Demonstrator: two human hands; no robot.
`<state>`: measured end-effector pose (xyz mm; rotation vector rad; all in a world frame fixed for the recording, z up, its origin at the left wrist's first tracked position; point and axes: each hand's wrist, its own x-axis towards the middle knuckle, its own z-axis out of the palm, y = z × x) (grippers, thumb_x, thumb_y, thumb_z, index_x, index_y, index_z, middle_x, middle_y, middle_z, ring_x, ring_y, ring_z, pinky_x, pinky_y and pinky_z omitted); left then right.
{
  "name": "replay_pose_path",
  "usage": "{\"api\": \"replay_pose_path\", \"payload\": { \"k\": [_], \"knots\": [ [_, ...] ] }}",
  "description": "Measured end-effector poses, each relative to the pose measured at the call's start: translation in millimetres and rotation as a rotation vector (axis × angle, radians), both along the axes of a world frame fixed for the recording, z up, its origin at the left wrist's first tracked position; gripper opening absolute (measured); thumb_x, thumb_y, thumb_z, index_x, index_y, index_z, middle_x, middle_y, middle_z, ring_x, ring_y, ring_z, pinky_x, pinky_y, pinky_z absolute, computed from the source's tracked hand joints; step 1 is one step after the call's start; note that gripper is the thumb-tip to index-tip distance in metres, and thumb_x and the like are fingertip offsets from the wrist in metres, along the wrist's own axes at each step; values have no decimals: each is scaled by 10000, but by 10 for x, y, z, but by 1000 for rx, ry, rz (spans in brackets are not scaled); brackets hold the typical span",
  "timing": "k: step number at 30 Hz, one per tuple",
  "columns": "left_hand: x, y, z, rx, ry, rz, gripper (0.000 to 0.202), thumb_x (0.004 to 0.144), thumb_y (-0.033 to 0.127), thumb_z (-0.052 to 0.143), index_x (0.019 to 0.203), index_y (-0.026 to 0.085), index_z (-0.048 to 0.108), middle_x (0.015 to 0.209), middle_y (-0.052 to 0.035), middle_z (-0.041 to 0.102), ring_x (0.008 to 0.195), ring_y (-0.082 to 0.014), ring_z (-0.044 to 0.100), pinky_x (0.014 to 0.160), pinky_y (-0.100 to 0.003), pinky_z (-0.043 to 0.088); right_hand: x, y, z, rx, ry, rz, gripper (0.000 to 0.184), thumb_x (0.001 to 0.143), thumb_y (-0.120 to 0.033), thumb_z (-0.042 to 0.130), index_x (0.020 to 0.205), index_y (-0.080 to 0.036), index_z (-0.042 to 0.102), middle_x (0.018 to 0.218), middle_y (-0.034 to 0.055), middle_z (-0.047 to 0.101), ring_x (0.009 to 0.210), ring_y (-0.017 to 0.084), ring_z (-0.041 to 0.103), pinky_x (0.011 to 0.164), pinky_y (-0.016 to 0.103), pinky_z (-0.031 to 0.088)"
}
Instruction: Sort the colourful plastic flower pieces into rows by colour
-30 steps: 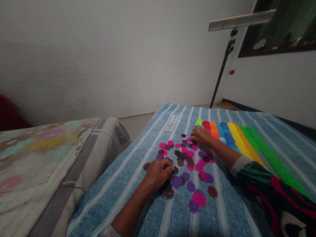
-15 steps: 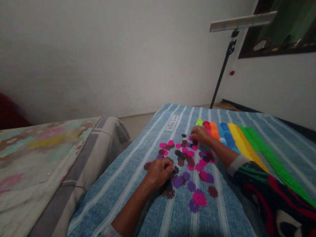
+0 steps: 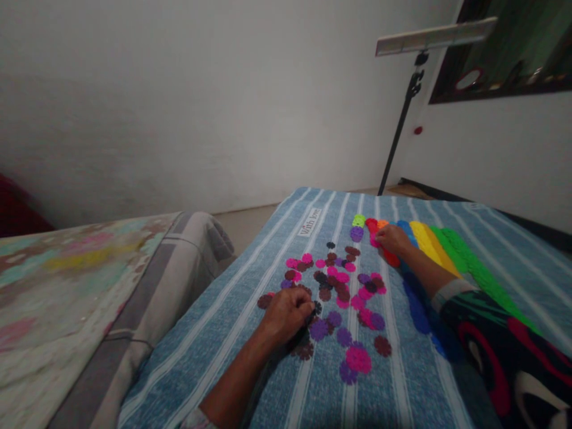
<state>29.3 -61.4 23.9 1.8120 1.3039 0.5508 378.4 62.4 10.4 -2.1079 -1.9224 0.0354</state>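
Note:
Several loose flower-shaped plastic discs (image 3: 344, 292) in pink, purple, brown and black lie scattered on a blue striped cloth (image 3: 250, 333). My left hand (image 3: 286, 313) rests curled on the near left edge of this pile, fingertips against dark discs. My right hand (image 3: 393, 238) is farther away, fingers bent, touching a pink disc at the top of the red row. To the right run sorted coloured rows (image 3: 438, 244): red, orange, blue, yellow, green. A single purple disc (image 3: 356, 233) lies below a light green one (image 3: 358, 220).
A lamp stand (image 3: 397, 137) with a light bar rises behind the cloth at the wall. A folded grey and patterned mattress (image 3: 89, 280) lies to the left. My patterned dark sleeve (image 3: 500, 351) covers the near right.
My right hand moved from the top of the loose pile rightwards to the head of the red row. A purple disc now lies under the light green one. The left hand stayed put.

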Motion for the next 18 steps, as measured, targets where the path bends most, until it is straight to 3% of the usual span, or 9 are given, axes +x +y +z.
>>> {"api": "replay_pose_path", "payload": {
  "k": [11, 18],
  "knots": [
    [-6, 2, -4, 24, 17, -1, 164, 731, 268, 506, 604, 173, 550, 549, 22, 531, 591, -127, 521, 556, -228, 368, -44, -39, -1, -22, -125, -31, 243, 819, -191, 500, 774, -160, 738, 801, 83, 693, 765, 168, 598, 636, 250, 355],
    [5, -14, 18, 5, -5, 6, 160, 719, 280, 516, 602, 178, 552, 558, 16, 541, 588, -126, 515, 555, -228, 374, -168, -140, 75, -54, -312, -14, 273, 887, -164, 432, 858, -97, 695, 972, 202, 658, 935, 259, 586, 765, 330, 377]
  ]
}}
